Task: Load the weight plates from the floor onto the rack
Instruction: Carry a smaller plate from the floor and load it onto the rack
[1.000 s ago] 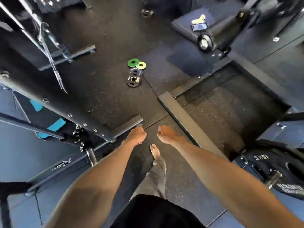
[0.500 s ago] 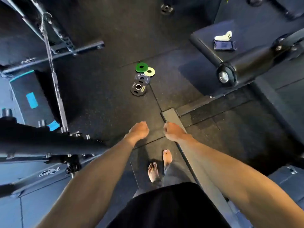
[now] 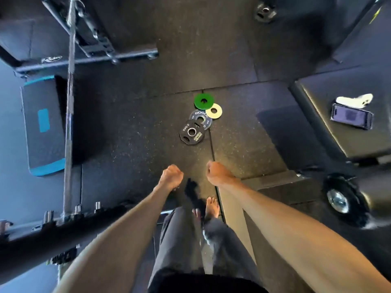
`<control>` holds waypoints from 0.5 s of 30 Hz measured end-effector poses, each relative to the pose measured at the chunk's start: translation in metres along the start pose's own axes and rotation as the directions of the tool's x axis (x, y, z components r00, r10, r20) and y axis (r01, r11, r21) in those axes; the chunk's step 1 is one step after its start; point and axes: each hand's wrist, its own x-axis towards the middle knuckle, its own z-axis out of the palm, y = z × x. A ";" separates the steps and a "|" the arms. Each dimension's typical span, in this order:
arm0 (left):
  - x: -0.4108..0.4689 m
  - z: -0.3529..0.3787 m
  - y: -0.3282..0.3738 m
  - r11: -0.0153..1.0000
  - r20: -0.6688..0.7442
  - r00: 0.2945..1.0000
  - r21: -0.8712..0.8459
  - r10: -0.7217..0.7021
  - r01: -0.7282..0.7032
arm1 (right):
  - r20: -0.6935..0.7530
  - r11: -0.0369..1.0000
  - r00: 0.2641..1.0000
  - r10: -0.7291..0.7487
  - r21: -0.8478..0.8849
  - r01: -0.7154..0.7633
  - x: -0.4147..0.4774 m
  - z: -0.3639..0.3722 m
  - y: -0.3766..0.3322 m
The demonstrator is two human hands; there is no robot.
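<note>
Four small weight plates lying in a loose cluster on the rubber floor (image 3: pixel 131 127), ahead of the person: a green plate (image 3: pixel 204 100) farthest, a pale yellow plate (image 3: pixel 214 111) just beside it to the right, a black Rogue plate (image 3: pixel 200 119) partly under the nearest one, a black 2.5 kg plate (image 3: pixel 191 132). One further dark plate (image 3: pixel 265 11) sitting well apart at the far edge. Both hands hanging empty over the floor, well short of the cluster: left hand (image 3: pixel 171 176) with fingers curled loosely inward, closed on nothing; right hand (image 3: pixel 215 171) likewise loosely fisted, nothing between the fingers. Bare feet (image 3: pixel 210 208) just below the hands, pointing toward the plates.

Judging by this: approaching for a pickup, no plate yet touched. Next calling for stepping closer, bending down, uncurling the fingers and taking the 2.5 kg plate first, probably by its grip holes or rim, since it overlaps the Rogue plate. Rack frame (image 3: pixel 63 233) with short pegs running along the near left, so turning that way afterwards. Phone (image 3: pixel 351 119) lying on a bench (image 3: pixel 330 136) at the right, clear of the path.
</note>
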 end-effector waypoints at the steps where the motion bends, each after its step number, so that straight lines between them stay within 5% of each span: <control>1: 0.023 -0.001 0.007 0.999 0.012 0.999 -0.010 -0.037 0.037 | -0.001 1.000 1.000 -0.005 0.000 0.005 0.025 -0.006 0.000; 9: 0.239 0.009 0.071 0.974 0.077 0.985 -0.154 -0.154 0.164 | -0.015 1.000 1.000 -0.021 0.000 0.021 0.248 -0.023 0.006; 15: 0.410 0.064 0.046 0.907 -0.004 0.957 -0.319 -0.290 0.274 | -0.056 0.999 0.998 0.021 -0.026 -0.023 0.418 0.021 0.039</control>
